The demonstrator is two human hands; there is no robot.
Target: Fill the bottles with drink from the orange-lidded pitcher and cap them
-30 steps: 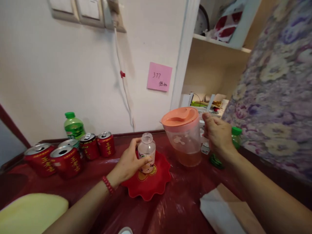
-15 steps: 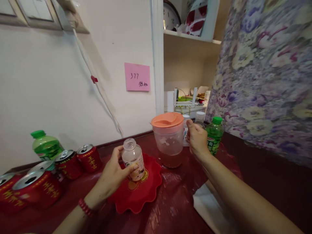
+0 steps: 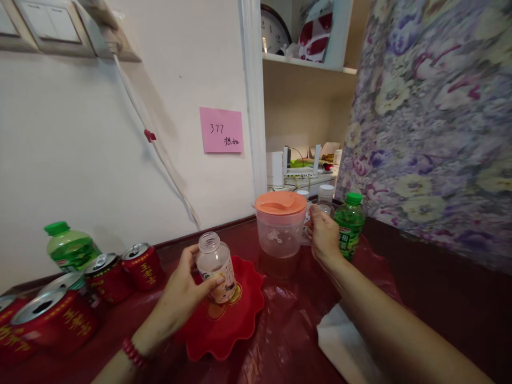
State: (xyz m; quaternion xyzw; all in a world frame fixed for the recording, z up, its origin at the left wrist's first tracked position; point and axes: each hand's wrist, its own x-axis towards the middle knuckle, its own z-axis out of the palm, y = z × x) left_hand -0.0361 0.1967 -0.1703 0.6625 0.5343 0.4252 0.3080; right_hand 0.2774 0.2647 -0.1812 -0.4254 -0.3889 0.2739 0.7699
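My left hand [image 3: 186, 288] is wrapped round a clear open-mouthed bottle [image 3: 216, 269] with a printed label. The bottle stands upright on a red scalloped plate [image 3: 248, 325]. To its right is a translucent pitcher [image 3: 279, 237] with an orange lid and some brownish liquid at the bottom. My right hand [image 3: 325, 234] is closed on the pitcher's handle, which the fingers mostly hide. The pitcher is nearly upright and apart from the bottle. I cannot tell whether its base touches the table.
Several red cans [image 3: 142, 266] and a green-capped bottle [image 3: 70, 248] stand at left. Another green bottle [image 3: 350, 226] is just behind my right hand, near a white-lidded jar [image 3: 326, 197]. White paper [image 3: 344, 341] lies under my right forearm. A floral curtain [image 3: 432, 133] hangs at right.
The camera view has shifted slightly. My right hand and the pitcher have moved a little to the right against the background. My left hand keeps its hold on the bottle.
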